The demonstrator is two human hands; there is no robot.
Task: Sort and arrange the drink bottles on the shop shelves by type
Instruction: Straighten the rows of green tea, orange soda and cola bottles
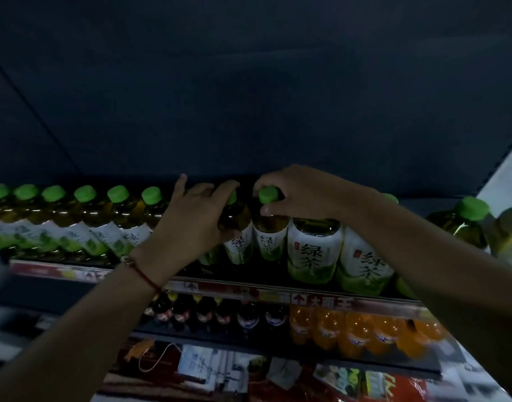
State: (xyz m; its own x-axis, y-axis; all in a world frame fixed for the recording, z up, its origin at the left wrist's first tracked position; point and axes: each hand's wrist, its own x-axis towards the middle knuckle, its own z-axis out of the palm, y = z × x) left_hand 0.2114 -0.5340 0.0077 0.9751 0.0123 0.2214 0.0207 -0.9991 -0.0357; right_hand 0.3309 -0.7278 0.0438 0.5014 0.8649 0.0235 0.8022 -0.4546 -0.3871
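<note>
A long row of green-capped green tea bottles [314, 250] with white and green labels stands on the top shelf [266, 288]. My left hand [191, 216] grips the neck and shoulder of one green tea bottle [238, 242] in the middle of the row. My right hand [301, 192] wraps its fingers round the green cap of the neighbouring bottle [270, 239], just to the right. Both bottles stand upright, side by side and nearly touching. The caps of the bottles behind my right forearm are hidden.
On the shelf below stand dark cola bottles [202, 311] at the left and orange soda bottles [362, 329] at the right. Printed packages [278, 375] lie lower down. More green tea bottles [466, 224] stand at the far right end. A dark ceiling hangs close above.
</note>
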